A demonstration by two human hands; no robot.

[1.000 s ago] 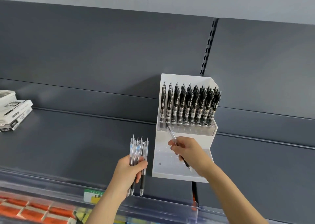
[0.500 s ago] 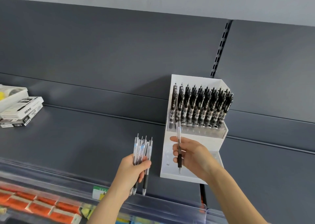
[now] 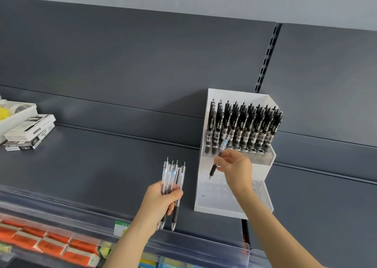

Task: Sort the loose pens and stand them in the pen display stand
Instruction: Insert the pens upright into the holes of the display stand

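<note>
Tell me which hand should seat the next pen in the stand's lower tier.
Right. The right hand pinches a single pen, tip down, over the empty lower holes of the stand. The left hand is beside the stand, gripping a bundle of pens, so it is likely less free.

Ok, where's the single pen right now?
Head view, right of centre: the right hand pinches the pen, tip down, just above the lower tier of the stand.

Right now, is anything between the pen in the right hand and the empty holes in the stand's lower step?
Nothing visible. The pen hangs tip-down over the bare lower step; the full back row stands behind it.
</note>
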